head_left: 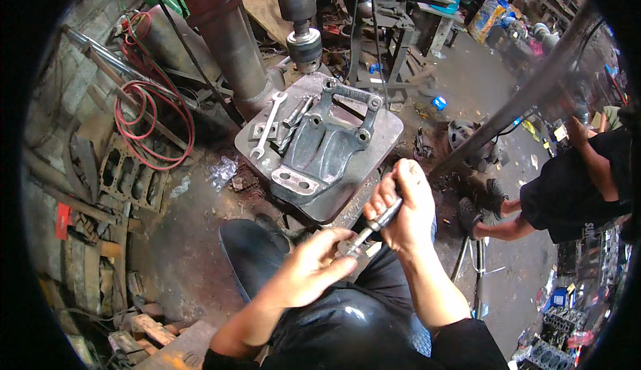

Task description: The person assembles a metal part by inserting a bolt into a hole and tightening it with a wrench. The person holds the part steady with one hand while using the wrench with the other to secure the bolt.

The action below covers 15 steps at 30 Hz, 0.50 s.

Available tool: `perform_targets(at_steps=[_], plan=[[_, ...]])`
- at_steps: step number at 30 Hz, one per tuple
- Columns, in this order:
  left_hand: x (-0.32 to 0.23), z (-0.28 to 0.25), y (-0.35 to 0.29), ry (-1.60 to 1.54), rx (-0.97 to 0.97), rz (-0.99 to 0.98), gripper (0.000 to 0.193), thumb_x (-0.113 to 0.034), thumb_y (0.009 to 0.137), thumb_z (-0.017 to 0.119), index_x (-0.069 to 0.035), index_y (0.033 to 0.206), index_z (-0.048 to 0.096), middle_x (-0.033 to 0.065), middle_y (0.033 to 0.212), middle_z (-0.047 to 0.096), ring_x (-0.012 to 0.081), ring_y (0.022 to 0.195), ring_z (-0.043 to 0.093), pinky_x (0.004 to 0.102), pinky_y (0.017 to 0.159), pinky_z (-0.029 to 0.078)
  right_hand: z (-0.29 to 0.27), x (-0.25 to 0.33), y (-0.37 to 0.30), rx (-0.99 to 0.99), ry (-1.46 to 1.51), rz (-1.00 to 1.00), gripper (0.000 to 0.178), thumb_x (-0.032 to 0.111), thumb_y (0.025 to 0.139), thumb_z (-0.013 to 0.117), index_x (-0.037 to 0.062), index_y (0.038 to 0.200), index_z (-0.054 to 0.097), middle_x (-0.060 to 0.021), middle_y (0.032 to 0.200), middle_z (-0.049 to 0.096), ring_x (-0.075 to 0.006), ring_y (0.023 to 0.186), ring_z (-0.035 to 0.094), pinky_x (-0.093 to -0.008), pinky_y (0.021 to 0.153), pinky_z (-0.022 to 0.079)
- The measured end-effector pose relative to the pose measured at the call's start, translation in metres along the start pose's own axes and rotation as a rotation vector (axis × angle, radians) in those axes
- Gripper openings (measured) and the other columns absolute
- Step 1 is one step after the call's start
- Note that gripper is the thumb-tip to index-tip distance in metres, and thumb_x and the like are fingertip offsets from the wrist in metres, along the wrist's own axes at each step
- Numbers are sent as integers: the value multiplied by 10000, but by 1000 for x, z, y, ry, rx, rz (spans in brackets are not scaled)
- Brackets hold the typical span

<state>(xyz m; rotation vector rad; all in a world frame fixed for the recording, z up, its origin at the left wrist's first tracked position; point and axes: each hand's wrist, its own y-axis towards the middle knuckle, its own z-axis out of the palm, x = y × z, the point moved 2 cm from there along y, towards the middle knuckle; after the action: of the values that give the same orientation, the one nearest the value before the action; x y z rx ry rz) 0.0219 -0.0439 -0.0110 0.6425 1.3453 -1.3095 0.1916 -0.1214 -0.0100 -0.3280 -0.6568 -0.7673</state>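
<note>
Over my lap, my right hand (408,206) is wrapped round the upper end of a slim, stepped metal tool (382,218), whose exact kind I cannot make out. Its pale shaft slants down to the left, where my left hand (317,263) pinches the lower end between thumb and fingers. A small roundish metal piece shows at those fingertips. Beyond my hands, a dark cast metal bracket (320,144) lies on the grey drill press table (374,170). Left of the bracket are an open-ended wrench (269,126) and drill bits (294,120).
A drill chuck (304,46) hangs above the table's far edge, beside a thick column (230,43). Red hose (153,123) coils at left. A slanting post (514,96) stands at right, with another person (581,176) behind it. Engine parts (561,343) lie lower right.
</note>
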Motion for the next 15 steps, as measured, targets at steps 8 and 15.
perform_targets(at_steps=[8,15], plan=[[32,8,9,45,-346,187,197,-162,1013,589,5,942,667,-10,721,583,47,638,494,223,563,393,0,-17,-23,105,-265,-15,385,351,1002,606,16,1168,515,-192,1044,632,-264,945,649,-435,889,524],[32,-16,4,174,-485,233,173,-147,1000,607,2,934,665,-13,685,563,51,616,484,236,563,402,-6,23,-34,184,-360,-312,502,398,1068,414,-42,1137,647,-229,1282,634,-303,1282,547,-449,1080,391]])
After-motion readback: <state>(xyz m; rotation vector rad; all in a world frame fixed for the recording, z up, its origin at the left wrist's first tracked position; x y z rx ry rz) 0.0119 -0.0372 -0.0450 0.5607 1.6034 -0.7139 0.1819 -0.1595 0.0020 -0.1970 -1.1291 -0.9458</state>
